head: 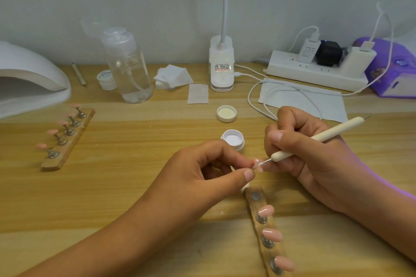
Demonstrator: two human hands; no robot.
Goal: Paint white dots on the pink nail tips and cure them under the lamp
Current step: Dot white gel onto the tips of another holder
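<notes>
Wood strip (252,208) lies near the front edge of the table (135,175), a little right of the middle. Three pink nail tips (272,235) stand on its metal holders, and the holder at its far end is bare. Just behind it the left hand (202,171) pinches one more nail tip (257,162) between thumb and forefinger. The right hand (315,153) grips a cream dotting pen (319,138) like a pencil, and the pen's fine metal point touches the held tip. Just beyond the hands stands an open jar of white gel (233,139), and a white lid (226,113) lies upside down a bit farther back. Toward the left edge a second strip (71,139) carries five pink tips, well apart from the hands. Behind it, at the far left, sits the white curing lamp (29,78). Along the back edge I see a clear pump bottle (128,67), square pads (173,76), the base of a desk lamp (221,63) and a power strip (315,69).
</notes>
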